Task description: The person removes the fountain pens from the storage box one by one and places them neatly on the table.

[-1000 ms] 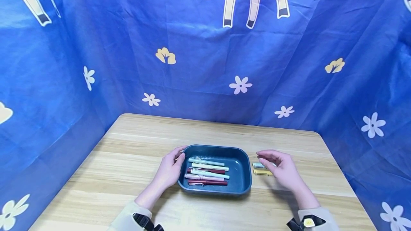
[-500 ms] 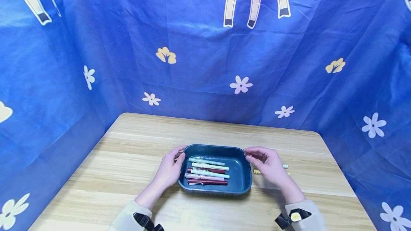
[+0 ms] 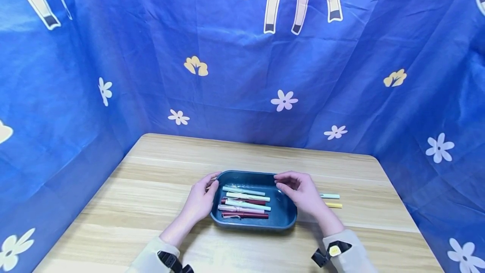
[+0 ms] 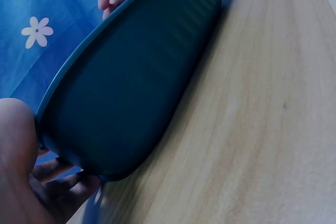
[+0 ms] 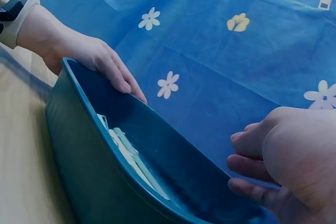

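A dark teal rectangular tray (image 3: 282, 210) sits on the table with several capped pens lying side by side in its left part. Among them are a dark red pen (image 3: 250, 215), a lilac pen (image 3: 246, 210) and a mint green pen (image 3: 244, 191). My left hand (image 3: 202, 197) grips the tray's left end, its fingers round the wall. At the right end, my right hand (image 3: 301, 188) hovers over the rim with loosely bent fingers; I see nothing held in the right wrist view. Beyond it, a light blue pen (image 3: 330, 196) and a yellow pen (image 3: 334, 205) lie on the table, partly hidden.
The wooden table (image 3: 170, 159) has rounded back corners. A blue patterned cloth (image 3: 235, 87) hangs behind it and along both sides. Each wrist wears a black strap, such as the right strap (image 3: 331, 251).
My right hand has moved left, from above the light blue and yellow pens to the tray's right end, uncovering those pens' right ends. The left hand and tray have stayed put.
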`<state>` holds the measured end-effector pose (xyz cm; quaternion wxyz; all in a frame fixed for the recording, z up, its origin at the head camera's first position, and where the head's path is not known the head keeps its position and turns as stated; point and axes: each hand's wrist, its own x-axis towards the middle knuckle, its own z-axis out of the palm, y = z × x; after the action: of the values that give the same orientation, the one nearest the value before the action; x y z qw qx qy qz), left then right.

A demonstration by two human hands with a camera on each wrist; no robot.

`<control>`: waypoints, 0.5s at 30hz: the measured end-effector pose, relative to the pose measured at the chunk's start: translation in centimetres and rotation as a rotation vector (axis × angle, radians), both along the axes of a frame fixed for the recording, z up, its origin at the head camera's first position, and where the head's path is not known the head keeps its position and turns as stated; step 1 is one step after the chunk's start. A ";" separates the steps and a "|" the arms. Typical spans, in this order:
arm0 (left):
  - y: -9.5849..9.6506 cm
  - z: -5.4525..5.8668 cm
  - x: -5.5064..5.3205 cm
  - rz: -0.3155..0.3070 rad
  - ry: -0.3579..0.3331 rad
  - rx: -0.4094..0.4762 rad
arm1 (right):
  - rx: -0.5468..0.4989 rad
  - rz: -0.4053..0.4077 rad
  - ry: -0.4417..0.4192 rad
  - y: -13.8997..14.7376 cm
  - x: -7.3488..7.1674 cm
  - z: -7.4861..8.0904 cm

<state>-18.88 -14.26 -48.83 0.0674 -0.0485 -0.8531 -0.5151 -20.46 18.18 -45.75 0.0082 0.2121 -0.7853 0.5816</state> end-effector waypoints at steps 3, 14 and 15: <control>0.0 0.0 0.0 -0.001 -0.002 -0.003 | 0.000 0.016 -0.017 -0.8 -0.1 -0.1; 0.0 0.0 0.0 0.001 0.003 0.005 | 0.072 0.048 -0.038 -3.1 -0.7 -0.3; 0.0 0.0 0.0 0.001 0.004 0.004 | 0.079 0.049 -0.040 -3.2 -0.7 -0.4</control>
<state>-18.86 -14.26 -48.87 0.0692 -0.0489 -0.8519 -0.5169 -21.20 14.96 -46.12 -0.0303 0.2197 -0.8022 0.5544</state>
